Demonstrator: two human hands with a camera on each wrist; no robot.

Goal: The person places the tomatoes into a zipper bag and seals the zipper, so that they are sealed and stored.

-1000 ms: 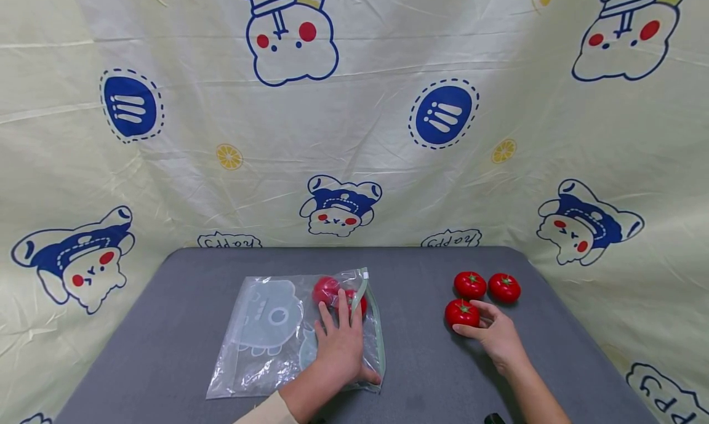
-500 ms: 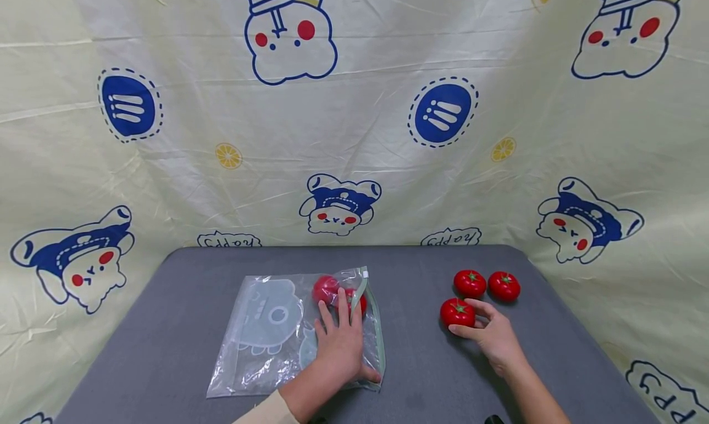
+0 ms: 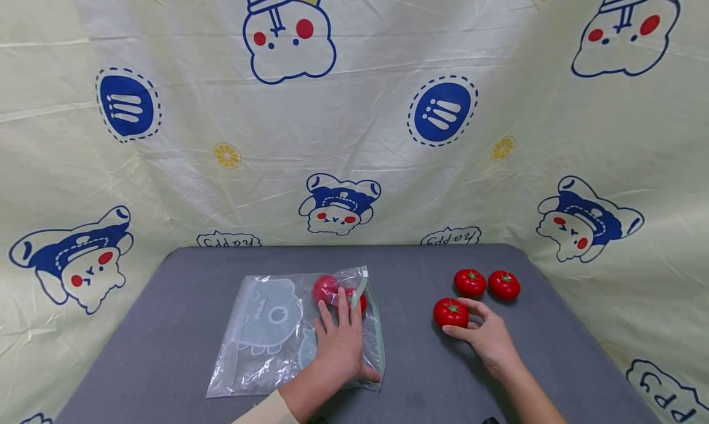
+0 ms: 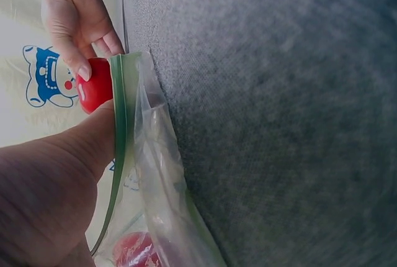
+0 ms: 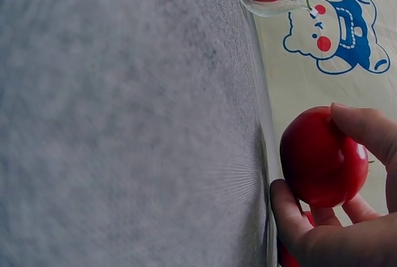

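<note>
A red tomato [image 3: 450, 313] with a green stem top is held by my right hand [image 3: 490, 341], thumb on the near side and fingers on the far side. The right wrist view shows the same tomato [image 5: 324, 158] off the grey surface. My left hand [image 3: 339, 353] lies with spread, straight fingers on a clear zip bag [image 3: 249, 378] at centre-left. Two red tomatoes [image 3: 325, 287] sit inside this bag near its green-edged right side, one partly behind the fingers. In the left wrist view the green zip strip [image 4: 119, 130] runs beside the left hand, and part of the hand is hidden.
Two more tomatoes, one left [image 3: 469, 283] and one right [image 3: 504, 285], stand at the table's back right. A grey table [image 3: 412, 375] carries everything. A patterned curtain [image 3: 376, 141] hangs behind it. A small black object [image 3: 490, 420] shows at the bottom edge.
My right hand has moved slightly left with the tomato, away from the two at the back right. The left hand and the bag have stayed in place.
</note>
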